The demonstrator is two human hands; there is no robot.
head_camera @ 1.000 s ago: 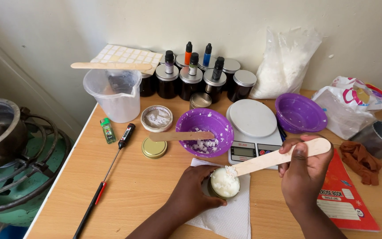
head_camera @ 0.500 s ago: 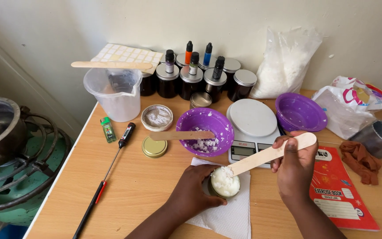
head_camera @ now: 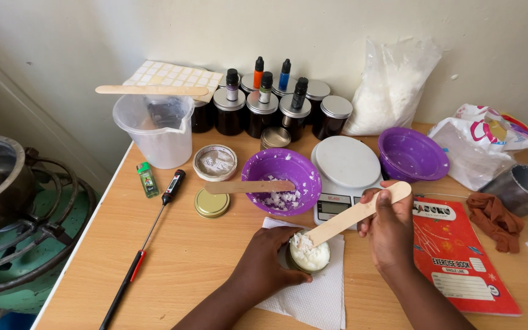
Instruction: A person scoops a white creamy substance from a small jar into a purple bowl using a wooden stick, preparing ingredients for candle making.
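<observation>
Two hands busy over the small round tin of white wax [head_camera: 308, 255], which sits on a white paper towel [head_camera: 313, 296] at the near edge of the wooden table [head_camera: 190, 250]. Left hand [head_camera: 268, 263] curled round the tin's left side, fingers touching its rim. Right hand [head_camera: 390, 229], just right of the tin, pinches a flat wooden spatula [head_camera: 352, 215]; spatula tip rests on the wax, handle angled up and right.

Red exercise book [head_camera: 459, 256] lies right of the tin, partly under the right wrist. Beyond the tin: purple plastic bowl with white flakes [head_camera: 281, 180], a second wooden stick [head_camera: 249, 186] laid across its rim. White kitchen scale [head_camera: 344, 174] just right of that bowl, empty purple bowl [head_camera: 412, 154] further right. Gold lid [head_camera: 211, 203] and black-and-red probe thermometer [head_camera: 148, 235] left of the tin. Farthest back, against the wall: dark jars with silver lids [head_camera: 276, 113], clear plastic jug [head_camera: 154, 128], bag of white flakes [head_camera: 392, 85].
</observation>
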